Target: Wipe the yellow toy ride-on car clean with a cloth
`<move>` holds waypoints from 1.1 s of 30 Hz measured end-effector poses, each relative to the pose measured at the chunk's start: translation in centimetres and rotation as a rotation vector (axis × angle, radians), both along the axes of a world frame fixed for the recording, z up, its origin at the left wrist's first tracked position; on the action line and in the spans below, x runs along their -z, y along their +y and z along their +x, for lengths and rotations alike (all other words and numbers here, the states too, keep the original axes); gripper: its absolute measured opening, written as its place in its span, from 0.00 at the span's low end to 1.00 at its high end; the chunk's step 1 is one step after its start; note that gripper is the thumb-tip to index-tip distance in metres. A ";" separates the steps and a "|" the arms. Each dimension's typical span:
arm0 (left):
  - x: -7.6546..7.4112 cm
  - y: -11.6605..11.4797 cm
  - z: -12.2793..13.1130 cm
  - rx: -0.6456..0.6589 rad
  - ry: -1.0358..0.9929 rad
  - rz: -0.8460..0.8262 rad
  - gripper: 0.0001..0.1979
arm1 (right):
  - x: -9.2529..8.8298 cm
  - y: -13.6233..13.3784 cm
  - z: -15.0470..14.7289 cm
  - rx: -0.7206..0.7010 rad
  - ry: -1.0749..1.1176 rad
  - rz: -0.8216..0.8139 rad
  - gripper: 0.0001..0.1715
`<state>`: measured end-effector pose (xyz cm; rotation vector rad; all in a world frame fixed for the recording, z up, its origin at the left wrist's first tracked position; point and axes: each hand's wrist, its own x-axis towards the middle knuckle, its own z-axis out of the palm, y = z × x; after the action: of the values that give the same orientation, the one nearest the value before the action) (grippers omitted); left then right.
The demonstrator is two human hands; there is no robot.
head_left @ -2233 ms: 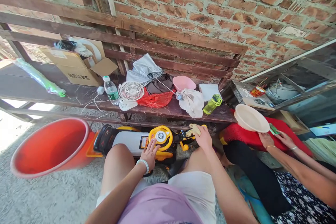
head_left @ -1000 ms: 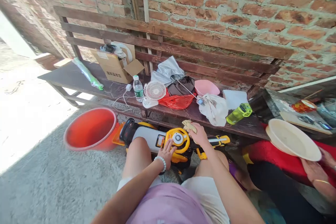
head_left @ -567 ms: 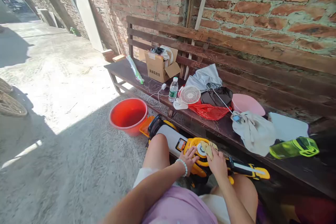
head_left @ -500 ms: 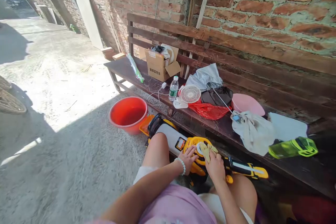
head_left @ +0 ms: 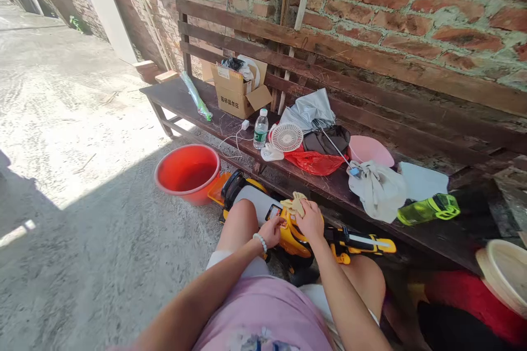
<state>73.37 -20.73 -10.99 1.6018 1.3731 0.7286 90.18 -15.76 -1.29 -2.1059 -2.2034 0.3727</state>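
Note:
A large yellow, grey and black plastic toy vehicle (head_left: 257, 201) lies across my knees, in front of the bench. My right hand (head_left: 312, 223) is closed around a crumpled pale-yellow cloth (head_left: 295, 204), held against the vehicle's yellow upper part. To the left of it, my left hand (head_left: 271, 232), with a beaded bracelet at the wrist, rests on the yellow body beside a label. Its fingers are curled against the vehicle, and their tips are partly hidden. A long black and yellow arm-like part (head_left: 366, 242) sticks out to the right.
On the concrete floor at left stands a red basin (head_left: 189, 197). The dark wooden bench (head_left: 160, 90) carries a cardboard box (head_left: 230, 100), a water bottle (head_left: 261, 129), a fan grille (head_left: 287, 137), a red bag (head_left: 315, 163), a pink basin (head_left: 370, 151), a white cloth (head_left: 379, 194) and a green bottle (head_left: 428, 209).
My left hand has gone from spread fingers to curled ones. The right hand's cloth has shifted over the yellow part, uncovering less of the round white piece. The view has turned right and down.

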 end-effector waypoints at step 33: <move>-6.8 -0.5 2.5 0.546 0.808 -0.085 0.50 | 0.2 3.8 4.5 0.191 -0.203 -0.104 0.24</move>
<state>75.89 -21.22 -4.22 2.1756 1.3463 -0.3470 94.70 -12.00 -1.53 -2.4860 -2.0970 0.2763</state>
